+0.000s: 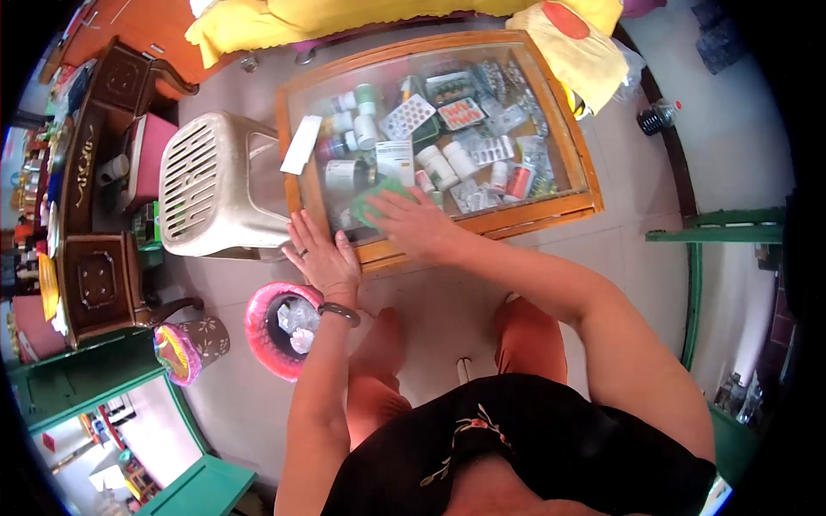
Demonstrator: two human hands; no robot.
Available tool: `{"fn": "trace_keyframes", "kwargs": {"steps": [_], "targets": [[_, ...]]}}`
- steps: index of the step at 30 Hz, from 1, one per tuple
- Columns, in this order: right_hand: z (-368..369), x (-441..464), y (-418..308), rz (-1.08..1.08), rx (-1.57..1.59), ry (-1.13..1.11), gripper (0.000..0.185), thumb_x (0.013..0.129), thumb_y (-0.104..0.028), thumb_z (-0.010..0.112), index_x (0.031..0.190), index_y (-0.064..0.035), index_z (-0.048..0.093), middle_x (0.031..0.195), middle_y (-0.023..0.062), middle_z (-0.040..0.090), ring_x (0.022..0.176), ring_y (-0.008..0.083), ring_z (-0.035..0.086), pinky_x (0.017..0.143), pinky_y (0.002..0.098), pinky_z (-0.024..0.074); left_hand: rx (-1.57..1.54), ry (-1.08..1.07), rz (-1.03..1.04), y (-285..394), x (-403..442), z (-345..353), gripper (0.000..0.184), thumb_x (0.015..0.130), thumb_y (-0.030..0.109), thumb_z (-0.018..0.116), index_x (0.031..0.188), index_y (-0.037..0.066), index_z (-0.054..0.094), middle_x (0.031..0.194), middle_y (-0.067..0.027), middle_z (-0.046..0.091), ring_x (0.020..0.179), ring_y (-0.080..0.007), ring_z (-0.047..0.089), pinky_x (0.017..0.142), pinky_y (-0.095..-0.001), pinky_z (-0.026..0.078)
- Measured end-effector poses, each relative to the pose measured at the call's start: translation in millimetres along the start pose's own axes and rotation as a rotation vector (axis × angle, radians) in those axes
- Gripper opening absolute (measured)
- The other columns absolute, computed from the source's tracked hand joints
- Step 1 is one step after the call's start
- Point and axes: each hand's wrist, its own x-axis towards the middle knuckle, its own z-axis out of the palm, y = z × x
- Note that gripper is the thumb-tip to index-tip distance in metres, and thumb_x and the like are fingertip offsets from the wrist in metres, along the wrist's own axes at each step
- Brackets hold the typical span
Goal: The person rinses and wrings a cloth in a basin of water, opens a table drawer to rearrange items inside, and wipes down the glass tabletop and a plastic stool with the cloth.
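Note:
A wood-framed display case with a glass top stands in front of me, holding many medicine bottles, boxes and blister packs. My right hand presses a green cloth onto the glass near the case's front left corner, its fingers over the cloth. My left hand lies open with fingers spread on the wooden corner of the frame, holding nothing. Left of the hands, a white strip of card or a flat box rests on the case's left edge.
A beige plastic stool stands against the case's left side. A pink-rimmed bin with clear plastic inside is below my left hand. Behind it is a patterned bin. Carved dark furniture lines the left; a dark bottle stands right.

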Motion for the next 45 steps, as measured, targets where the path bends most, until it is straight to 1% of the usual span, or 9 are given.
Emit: {"fn": "trace_keyframes", "kwargs": {"steps": [5, 7, 10, 13, 18, 23, 28, 34, 45], "targets": [[-66, -58, 104, 0.223, -0.119, 0.012, 0.033, 0.077, 0.000, 0.055, 0.108, -0.0090, 0.062, 0.117, 0.0106, 0.057, 0.105, 0.0304, 0.057, 0.091, 0.0419, 0.0449, 0.003, -0.008, 0.018, -2, 0, 0, 0.070, 0.094, 0.040, 0.035, 0.150, 0.004, 0.016, 0.156, -0.0148, 0.018, 0.145, -0.0317, 0.013, 0.114, -0.0531, 0.005], [-105, -56, 163, 0.676, -0.046, -0.059, 0.037, 0.082, -0.005, 0.054, 0.118, -0.0085, 0.058, 0.121, 0.0124, 0.055, 0.108, 0.0316, 0.055, 0.093, 0.0468, 0.0428, -0.007, 0.011, 0.044, -1, 0, 1, 0.067, 0.095, 0.039, 0.031, 0.150, 0.004, 0.016, 0.156, -0.0137, 0.020, 0.144, -0.0320, 0.015, 0.114, -0.0533, 0.006], [-68, -53, 294, 0.517, -0.514, 0.162, 0.049, 0.090, -0.016, 0.048, 0.138, -0.0106, 0.040, 0.136, 0.0165, 0.045, 0.126, 0.0295, 0.043, 0.098, 0.0539, 0.0381, -0.016, 0.014, 0.054, -2, 2, 1, 0.067, 0.096, 0.040, 0.029, 0.150, 0.004, 0.017, 0.155, -0.0135, 0.021, 0.144, -0.0322, 0.016, 0.114, -0.0534, 0.007], [-26, 18, 347, 0.752, -0.626, 0.124, 0.052, 0.088, -0.023, 0.051, 0.138, -0.0114, 0.042, 0.133, 0.0158, 0.048, 0.125, 0.0278, 0.043, 0.096, 0.0562, 0.0384, -0.006, 0.022, 0.040, -3, 3, 3, 0.067, 0.096, 0.042, 0.030, 0.150, 0.004, 0.018, 0.155, -0.0140, 0.022, 0.144, -0.0325, 0.017, 0.114, -0.0539, 0.007], [32, 82, 207, 0.517, -0.411, 0.180, 0.027, 0.083, -0.016, 0.053, 0.107, -0.0053, 0.061, 0.102, 0.0134, 0.060, 0.098, 0.0306, 0.059, 0.090, 0.0595, 0.0404, -0.006, 0.029, 0.050, -3, 3, 2, 0.066, 0.096, 0.041, 0.030, 0.150, 0.005, 0.018, 0.155, -0.0141, 0.023, 0.144, -0.0319, 0.018, 0.114, -0.0548, 0.007], [7, 5, 29, 0.143, -0.166, 0.206, 0.031, 0.086, -0.011, 0.050, 0.117, -0.0080, 0.057, 0.125, 0.0130, 0.052, 0.119, 0.0290, 0.049, 0.102, 0.0533, 0.0336, 0.015, 0.044, 0.043, -2, 0, 6, 0.065, 0.097, 0.043, 0.026, 0.151, 0.006, 0.016, 0.156, -0.0106, 0.021, 0.145, -0.0306, 0.015, 0.114, -0.0549, 0.005], [-60, -84, 106, 0.368, -0.040, -0.022, 0.031, 0.084, -0.005, 0.054, 0.113, -0.0117, 0.062, 0.115, 0.0067, 0.062, 0.116, 0.0258, 0.054, 0.094, 0.0360, 0.0461, -0.013, 0.038, 0.046, -3, -2, 7, 0.068, 0.095, 0.042, 0.032, 0.150, 0.003, 0.019, 0.155, -0.0145, 0.022, 0.144, -0.0325, 0.016, 0.113, -0.0572, 0.006], [-99, -110, 250, 0.617, -0.369, -0.023, 0.062, 0.089, -0.011, 0.050, 0.147, -0.0182, 0.031, 0.149, 0.0066, 0.034, 0.135, 0.0283, 0.034, 0.110, 0.0480, 0.0274, 0.020, 0.062, 0.056, -6, -1, 13, 0.066, 0.098, 0.045, 0.023, 0.151, 0.007, 0.016, 0.156, -0.0087, 0.021, 0.145, -0.0304, 0.015, 0.113, -0.0571, 0.005], [-72, -177, 122, 0.887, -0.402, 0.131, 0.054, 0.089, -0.016, 0.050, 0.142, -0.0119, 0.039, 0.147, 0.0108, 0.034, 0.135, 0.0302, 0.031, 0.109, 0.0496, 0.0243, -0.004, 0.107, 0.045, -6, 0, 13, 0.065, 0.096, 0.038, 0.034, 0.151, 0.008, 0.018, 0.155, -0.0110, 0.022, 0.144, -0.0303, 0.018, 0.112, -0.0573, 0.008]]}}
